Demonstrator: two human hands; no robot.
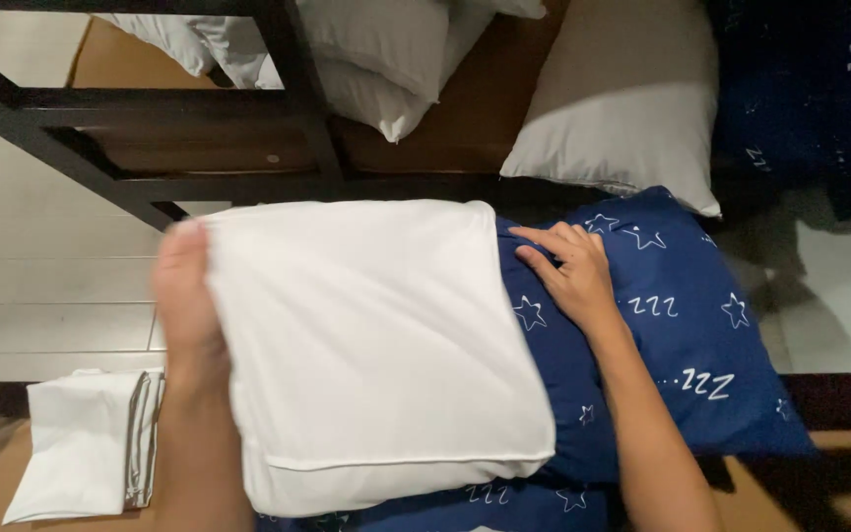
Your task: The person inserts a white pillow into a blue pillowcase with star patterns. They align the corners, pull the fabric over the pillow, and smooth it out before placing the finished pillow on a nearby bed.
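A white pillowcase-covered pillow lies across a dark blue pillow with white stars. My left hand grips the white pillow's left edge, fingers curled under the fabric. On the blue pillow, just right of the white one's upper right corner, my right hand rests flat with its fingers spread.
A black metal bed frame crosses the top, with white pillows on a brown mattress behind it. A white and beige pillow lies at upper right. Folded white linen sits at lower left. Tiled floor shows at left.
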